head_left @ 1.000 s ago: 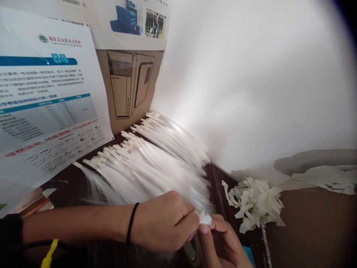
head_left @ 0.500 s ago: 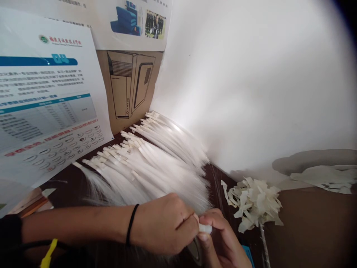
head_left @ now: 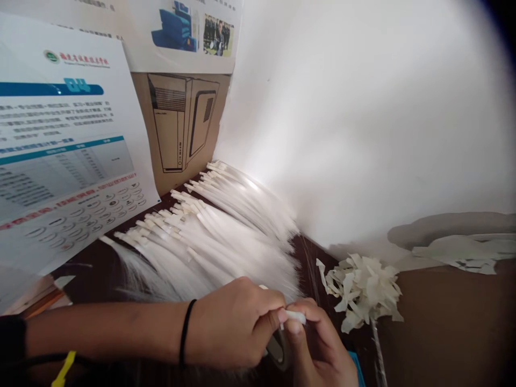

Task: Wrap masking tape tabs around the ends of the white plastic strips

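The white piece [head_left: 297, 316] has risen slightly between the two hands [head_left: 228, 325], both pinched closed on it

Flap that stood up on white piece [head_left: 297, 317] a second ago now down; piece looks slimmer. Left hand [head_left: 229, 325] shifted grip, thumb tip now plainly visible at piece's left end. Pale tip [head_left: 263, 287] newly showing up-left of piece. Camera view nudged slightly right.

This looks like a small workshop corner: white fibre bundles [head_left: 234, 231] line a dark table [head_left: 91, 282] near crumpled strips [head_left: 368, 287] and cardboard [head_left: 177, 134].
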Demonstrator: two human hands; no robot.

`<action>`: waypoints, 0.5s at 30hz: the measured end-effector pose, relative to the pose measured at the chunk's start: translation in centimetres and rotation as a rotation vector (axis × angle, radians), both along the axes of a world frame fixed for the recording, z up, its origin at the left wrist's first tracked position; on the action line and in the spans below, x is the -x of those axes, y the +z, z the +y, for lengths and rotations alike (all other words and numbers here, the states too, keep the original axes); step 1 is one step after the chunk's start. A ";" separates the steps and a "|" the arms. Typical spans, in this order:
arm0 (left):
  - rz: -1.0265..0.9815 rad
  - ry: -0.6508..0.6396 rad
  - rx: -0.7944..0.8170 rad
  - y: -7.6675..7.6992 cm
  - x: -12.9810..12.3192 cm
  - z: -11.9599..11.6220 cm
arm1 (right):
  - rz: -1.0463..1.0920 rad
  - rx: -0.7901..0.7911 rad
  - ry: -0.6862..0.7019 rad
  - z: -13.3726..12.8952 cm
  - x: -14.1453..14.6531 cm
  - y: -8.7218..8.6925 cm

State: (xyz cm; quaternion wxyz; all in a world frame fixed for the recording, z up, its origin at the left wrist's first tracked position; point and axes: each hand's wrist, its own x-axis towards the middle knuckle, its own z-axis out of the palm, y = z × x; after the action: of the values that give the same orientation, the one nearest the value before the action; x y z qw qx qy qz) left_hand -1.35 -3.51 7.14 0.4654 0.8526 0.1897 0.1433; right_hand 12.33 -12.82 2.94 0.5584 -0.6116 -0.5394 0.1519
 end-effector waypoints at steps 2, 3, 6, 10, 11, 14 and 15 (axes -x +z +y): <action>0.019 0.040 0.161 0.3 0.1 0.2 | 0.056 0.002 0.067 -0.2 -0.4 -0.6; 0.020 0.051 0.229 0.4 0.1 0.3 | 0.082 0.009 0.090 -0.3 -0.6 -1.0; 0.031 0.064 0.438 0.5 0.0 0.5 | 0.122 -0.004 0.048 -0.5 -0.7 -1.5; 0.016 -0.004 0.855 0.0 -0.2 0.6 | 0.115 -0.031 -0.013 -0.5 -0.3 -0.9; -0.002 -0.025 0.927 -0.2 -0.3 0.6 | 0.111 -0.024 -0.013 -0.4 -0.2 -0.6; -0.011 -0.063 1.008 -0.4 -0.2 0.7 | 0.104 -0.014 0.020 -0.3 -0.5 0.0; 0.000 -0.085 1.037 -0.4 -0.1 0.8 | 0.101 -0.021 0.062 -0.3 -0.7 0.1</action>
State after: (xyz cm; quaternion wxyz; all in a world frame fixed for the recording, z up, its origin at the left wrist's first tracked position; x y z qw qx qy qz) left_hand -1.21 -2.72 6.69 0.8321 0.5168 0.2010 0.0113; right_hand 13.04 -13.11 3.08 0.5864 -0.5803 -0.5307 0.1943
